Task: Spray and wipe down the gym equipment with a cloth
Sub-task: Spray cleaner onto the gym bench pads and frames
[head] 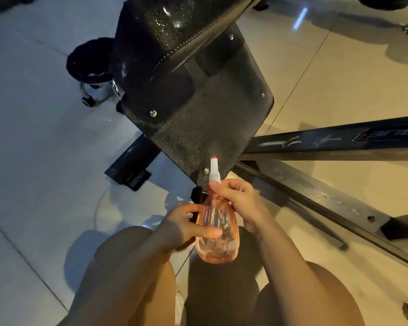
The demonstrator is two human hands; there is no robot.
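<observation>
Both knees frame the pink spray bottle (216,234), which I hold over the tiled floor (33,161): my left hand (186,225) curls around its belly and my right hand (237,198) grips the white trigger head. Its nozzle points at the black bench pad (198,109) just ahead, with a dark frame bar (339,144) to the right.

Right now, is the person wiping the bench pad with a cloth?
No, both hands, left and right, grip the pink spray bottle, its nozzle aimed at the black pad.

Dim, soft focus, glare on floor (299,18)
</observation>
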